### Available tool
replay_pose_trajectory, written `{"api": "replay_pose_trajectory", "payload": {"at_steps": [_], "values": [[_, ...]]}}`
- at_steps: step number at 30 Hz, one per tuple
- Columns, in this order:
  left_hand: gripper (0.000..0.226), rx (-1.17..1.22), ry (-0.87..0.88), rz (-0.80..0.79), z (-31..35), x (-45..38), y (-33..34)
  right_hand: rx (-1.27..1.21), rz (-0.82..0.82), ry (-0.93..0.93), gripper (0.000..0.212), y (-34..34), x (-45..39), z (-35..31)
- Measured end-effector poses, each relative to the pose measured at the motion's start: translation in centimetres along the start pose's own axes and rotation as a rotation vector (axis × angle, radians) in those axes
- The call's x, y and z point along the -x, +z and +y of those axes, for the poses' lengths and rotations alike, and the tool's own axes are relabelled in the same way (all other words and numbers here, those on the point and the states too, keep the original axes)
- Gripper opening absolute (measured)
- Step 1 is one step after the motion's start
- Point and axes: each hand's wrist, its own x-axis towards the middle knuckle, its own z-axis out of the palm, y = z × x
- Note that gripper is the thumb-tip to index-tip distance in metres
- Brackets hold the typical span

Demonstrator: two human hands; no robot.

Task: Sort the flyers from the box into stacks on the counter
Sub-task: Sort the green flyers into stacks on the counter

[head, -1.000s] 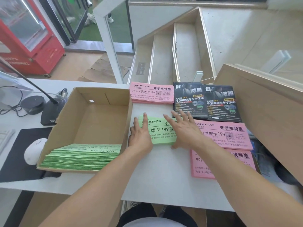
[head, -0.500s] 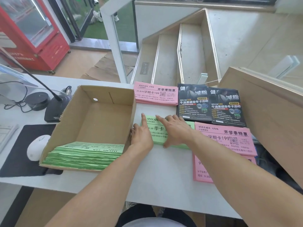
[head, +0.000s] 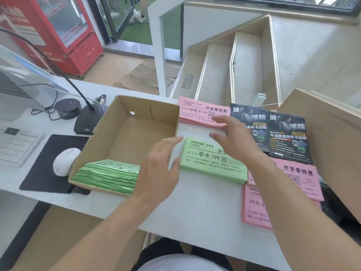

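An open cardboard box (head: 156, 112) stands on the white counter (head: 195, 208), with a thick pile of green flyers (head: 106, 176) at its near end. Right of the box lies a stack of green flyers (head: 207, 163). Both hands hover above that stack, holding nothing. My left hand (head: 162, 165) is over its left edge beside the box, fingers relaxed. My right hand (head: 232, 139) is raised over its upper right part, fingers spread. Pink flyer stacks lie at the back (head: 203, 111) and at the right (head: 298, 177), (head: 254, 206). Black flyers (head: 287, 135) lie behind the right pink stack.
Left of the box are a white mouse (head: 65, 161) on a black pad (head: 44, 165), a desk microphone (head: 88, 122), a round black puck (head: 67, 107) with cables, and papers (head: 17, 145). A wooden panel (head: 332, 149) rises at the right. Stairs and a red fridge (head: 56, 32) lie beyond.
Both hands have lifted off the green stack and drawn apart; before, they rested flat on it. The stack stays on the counter. The camera has moved closer.
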Motion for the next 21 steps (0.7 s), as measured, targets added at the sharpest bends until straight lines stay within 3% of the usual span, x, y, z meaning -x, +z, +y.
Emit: {"api": "replay_pose_trajectory", "payload": {"at_steps": [2, 3, 6, 8, 12, 17, 21], "values": [[0.042, -0.090, -0.071, 0.137, -3.1, 0.6, -2.8, -0.140, 0.145, -0.043, 0.027, 0.8, 0.2, -3.2], [0.038, -0.142, -0.133, 0.156, -4.9, 0.7, -3.8, -0.169, 0.144, -0.096, 0.023, 1.7, 0.4, -4.9], [0.027, -0.351, -0.214, 0.122, -9.7, 0.9, -5.4, -0.140, -0.117, -0.288, 0.025, 5.8, 1.5, -9.0], [0.023, -0.432, -0.240, 0.094, -11.6, 1.1, -5.8, 0.030, -0.346, -0.376, 0.031, 8.9, 2.2, -11.0], [0.031, -0.350, -0.244, 0.136, -11.8, 1.1, -6.1, 0.283, -0.629, -0.372, 0.049, 14.0, 2.9, -13.0], [0.042, -0.332, -0.279, 0.199, -13.0, 1.8, -7.7, 0.340, -0.760, -0.309, 0.055, 15.4, 2.2, -13.5], [0.045, -0.306, -0.274, 0.257, -13.4, 2.2, -7.8, 0.389, -0.759, -0.327, 0.043, 15.7, 1.6, -14.0]]}}
